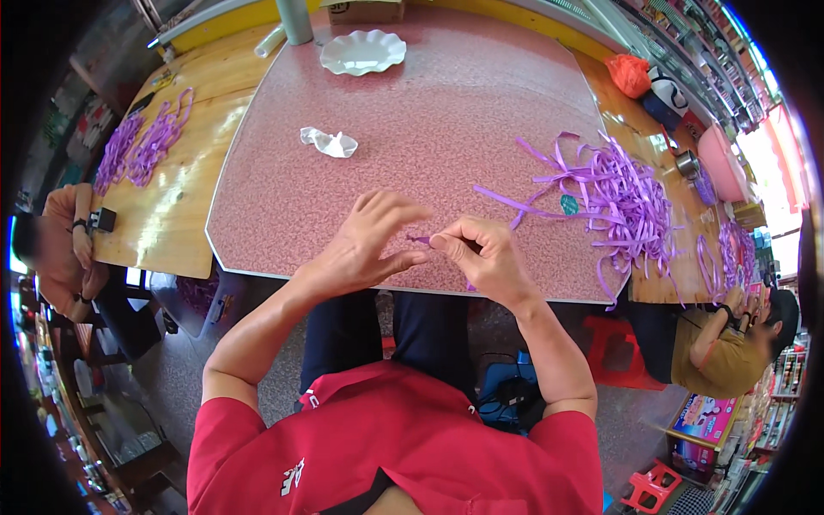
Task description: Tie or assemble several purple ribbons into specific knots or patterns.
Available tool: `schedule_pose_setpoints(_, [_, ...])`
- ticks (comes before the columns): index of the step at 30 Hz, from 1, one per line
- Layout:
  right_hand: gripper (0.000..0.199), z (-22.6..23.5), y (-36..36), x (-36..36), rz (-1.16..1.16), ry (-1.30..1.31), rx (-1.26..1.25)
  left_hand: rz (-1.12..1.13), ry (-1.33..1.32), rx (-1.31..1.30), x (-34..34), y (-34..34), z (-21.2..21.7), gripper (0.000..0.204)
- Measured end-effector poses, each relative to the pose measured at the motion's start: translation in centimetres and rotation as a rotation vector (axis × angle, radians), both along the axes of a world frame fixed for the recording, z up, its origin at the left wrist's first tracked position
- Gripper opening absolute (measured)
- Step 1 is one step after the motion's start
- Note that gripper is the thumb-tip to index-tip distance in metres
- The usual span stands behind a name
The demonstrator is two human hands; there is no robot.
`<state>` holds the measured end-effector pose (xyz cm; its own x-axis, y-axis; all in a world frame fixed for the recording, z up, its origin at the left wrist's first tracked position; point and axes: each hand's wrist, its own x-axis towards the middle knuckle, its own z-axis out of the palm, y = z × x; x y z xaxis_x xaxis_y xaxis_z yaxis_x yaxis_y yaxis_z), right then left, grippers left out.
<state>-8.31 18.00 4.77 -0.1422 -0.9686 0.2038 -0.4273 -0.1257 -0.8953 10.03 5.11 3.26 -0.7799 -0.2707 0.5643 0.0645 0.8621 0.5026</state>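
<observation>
The right hand [485, 257] pinched a purple ribbon [417, 239] above the near edge of the desk [283, 206], the left hand [371, 245] beside it, fingers parted. A firm pinch near its tip likely served best.

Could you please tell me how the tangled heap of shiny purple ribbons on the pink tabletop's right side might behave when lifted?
The tangled heap of shiny purple ribbons would probably sag floppily, since its flat strands curl and bend. Lifting one strand may drag others along, as they cross and overlap. The glossy surface suggests it might feel slightly slippery.
</observation>
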Motion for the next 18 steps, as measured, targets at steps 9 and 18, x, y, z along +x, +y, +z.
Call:
schedule_pose_setpoints(9, [0.014, -0.1, 0.1, 1.0, 0.047, 0.033, -0.134, -0.359, -0.274, 0.175, 0.8, -2.4, -0.5, 0.024])
schedule_pose_setpoints(18, [0.019, 7.6, -0.8, -0.9, -0.083, -0.557, -0.540, -0.395, -0.175, 0.736, -6.4, -1.7, -0.2, 0.034])
